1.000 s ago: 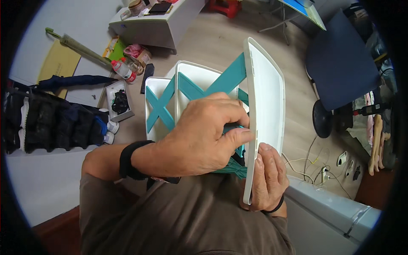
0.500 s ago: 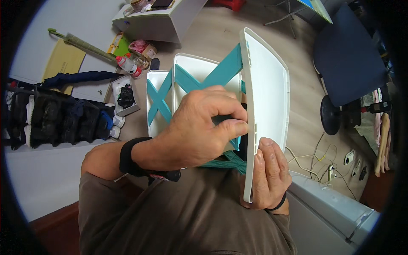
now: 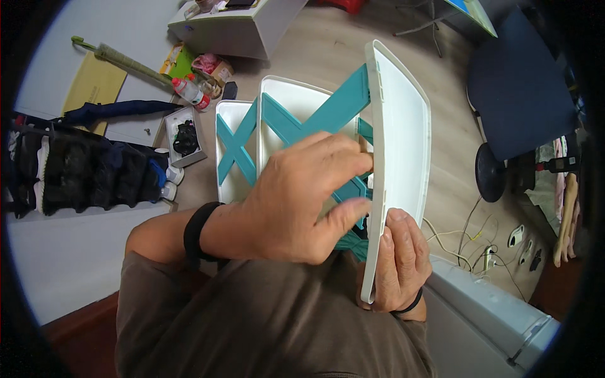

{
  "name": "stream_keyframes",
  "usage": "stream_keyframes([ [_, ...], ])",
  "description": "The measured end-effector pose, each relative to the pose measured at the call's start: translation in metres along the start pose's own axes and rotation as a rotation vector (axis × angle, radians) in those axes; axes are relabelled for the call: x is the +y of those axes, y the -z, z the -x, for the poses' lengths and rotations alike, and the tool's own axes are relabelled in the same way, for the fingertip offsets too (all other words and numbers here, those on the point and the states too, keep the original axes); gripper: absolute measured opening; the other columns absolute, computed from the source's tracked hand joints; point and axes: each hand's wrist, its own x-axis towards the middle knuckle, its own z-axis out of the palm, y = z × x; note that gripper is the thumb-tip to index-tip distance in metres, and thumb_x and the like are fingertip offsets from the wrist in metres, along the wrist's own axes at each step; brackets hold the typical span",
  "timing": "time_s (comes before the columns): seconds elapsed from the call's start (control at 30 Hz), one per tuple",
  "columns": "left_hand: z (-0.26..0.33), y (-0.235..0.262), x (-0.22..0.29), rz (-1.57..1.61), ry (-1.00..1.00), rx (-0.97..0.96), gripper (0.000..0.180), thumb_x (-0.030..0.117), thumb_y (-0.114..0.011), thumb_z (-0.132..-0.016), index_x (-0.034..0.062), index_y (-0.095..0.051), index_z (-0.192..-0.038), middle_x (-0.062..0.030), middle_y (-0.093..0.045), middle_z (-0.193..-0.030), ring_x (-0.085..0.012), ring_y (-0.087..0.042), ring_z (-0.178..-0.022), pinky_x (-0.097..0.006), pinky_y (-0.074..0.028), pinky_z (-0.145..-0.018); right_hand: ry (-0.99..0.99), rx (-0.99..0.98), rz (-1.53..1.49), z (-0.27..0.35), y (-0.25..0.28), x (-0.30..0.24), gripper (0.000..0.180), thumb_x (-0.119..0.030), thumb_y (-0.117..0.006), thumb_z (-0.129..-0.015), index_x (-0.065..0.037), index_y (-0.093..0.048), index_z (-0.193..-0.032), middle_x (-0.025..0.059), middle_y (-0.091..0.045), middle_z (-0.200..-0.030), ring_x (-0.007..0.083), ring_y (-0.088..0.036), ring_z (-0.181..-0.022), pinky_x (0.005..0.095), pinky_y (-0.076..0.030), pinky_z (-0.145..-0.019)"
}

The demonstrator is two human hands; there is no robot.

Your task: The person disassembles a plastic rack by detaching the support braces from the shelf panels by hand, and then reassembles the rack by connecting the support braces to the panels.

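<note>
A folding rack of white trays with teal cross braces stands tilted in front of me. Its nearest white tray (image 3: 403,138) is turned on edge, and my right hand (image 3: 398,261) grips its lower rim, fingers on the inner face. My left hand (image 3: 302,189) is beside the tray's underside, thumb and forefinger spread apart at the rim; its other fingers are partly hidden. Behind it runs a wide teal brace (image 3: 337,104) that joins this tray to the middle white tray (image 3: 290,88). A third white tray (image 3: 234,109) with a teal cross brace (image 3: 236,148) is farther left.
On the left are a shoe rack (image 3: 82,170), a dark folded umbrella (image 3: 120,112), a box (image 3: 189,157) and a red-capped bottle (image 3: 191,93). A white desk (image 3: 227,34) stands at the back. To the right are a dark chair (image 3: 520,88) and loose cables (image 3: 466,249).
My left thumb and forefinger have spread from a near pinch, and the hand has shifted slightly down. The upright tray has moved a little right at its top; my right hand keeps its hold.
</note>
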Motion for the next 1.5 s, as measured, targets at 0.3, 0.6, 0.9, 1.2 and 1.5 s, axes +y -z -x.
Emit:
stream_keyframes([
  [0.3,0.017,0.012,-0.046,-0.394,-0.540,0.130,0.049,0.013,-0.077,-0.065,0.0012,-0.064,-0.110,-0.0181,-0.065,-0.109,-0.0287,-0.065,-0.098,-0.026,-0.056,-0.059,0.026,-0.070,0.024,-0.009,0.000,-0.006,0.018,0.001,-0.059,-0.082,0.014,-0.056,-0.095,0.0329,-0.061,-0.101,0.0418,-0.064,-0.093,0.0402,-0.059,-0.074],
  [0.6,0.011,0.009,-0.063,-0.254,-0.639,0.237,0.039,0.015,-0.072,-0.073,-0.0031,-0.064,-0.106,-0.0200,-0.066,-0.102,-0.0295,-0.068,-0.091,-0.032,-0.058,-0.067,-0.018,-0.257,0.073,-0.015,0.012,-0.013,0.026,-0.003,-0.050,-0.086,0.020,-0.052,-0.098,0.0390,-0.057,-0.105,0.0481,-0.060,-0.101,0.0467,-0.056,-0.082],
  [0.9,0.001,0.003,-0.068,-0.249,-0.807,0.288,0.033,0.011,-0.067,-0.068,-0.0091,-0.064,-0.094,-0.0203,-0.066,-0.090,-0.0291,-0.067,-0.083,-0.031,-0.056,-0.065,-0.020,-0.318,0.079,-0.014,0.011,-0.018,0.035,-0.003,-0.048,-0.083,0.023,-0.048,-0.106,0.0412,-0.054,-0.108,0.0494,-0.059,-0.103,0.0489,-0.055,-0.085],
  [1.2,0.000,0.006,-0.070,-0.308,-0.867,0.332,0.031,0.012,-0.065,-0.064,-0.0085,-0.065,-0.088,-0.0208,-0.066,-0.090,-0.0305,-0.066,-0.084,-0.033,-0.056,-0.068,0.000,-0.402,0.086,-0.025,0.011,-0.017,0.034,-0.003,-0.047,-0.083,0.024,-0.050,-0.104,0.0414,-0.054,-0.109,0.0504,-0.057,-0.105,0.0481,-0.053,-0.087],
  [1.5,0.006,0.019,-0.066,-0.334,-0.717,0.270,0.038,0.013,-0.070,-0.071,-0.0035,-0.063,-0.104,-0.0200,-0.066,-0.102,-0.0296,-0.067,-0.093,-0.031,-0.057,-0.068,0.038,-0.305,0.064,-0.040,0.009,-0.012,0.030,-0.004,-0.049,-0.087,0.020,-0.053,-0.104,0.0384,-0.056,-0.110,0.0475,-0.060,-0.103,0.0465,-0.055,-0.085],
])
